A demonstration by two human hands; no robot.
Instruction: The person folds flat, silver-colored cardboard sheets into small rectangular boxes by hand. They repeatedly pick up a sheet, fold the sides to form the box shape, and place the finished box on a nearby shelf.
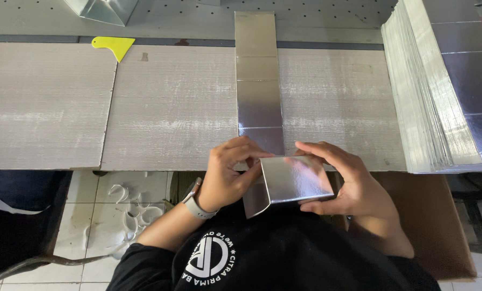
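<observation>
Left hand (pixel 227 175): fingers pinching the fold line of the silver strip (pixel 258 91).
Right hand (pixel 346 180): gripping the folded near panel (pixel 295 180).
Strip location: across the workbench (pixel 171 108), near end overhanging the front edge.
Clearance: bare board left; sheet stack (pixel 440 86) right; yellow scraper (pixel 114 46) well apart.

Looks like a small workshop doing sheet assembly: a worn wooden workbench (pixel 171 108) with a perforated metal surface (pixel 198 21) on the far side, a thick stack of silver foil-faced sheets (pixel 440 91) at right, and a yellow plastic scraper (pixel 113 46) lying far left.
</observation>
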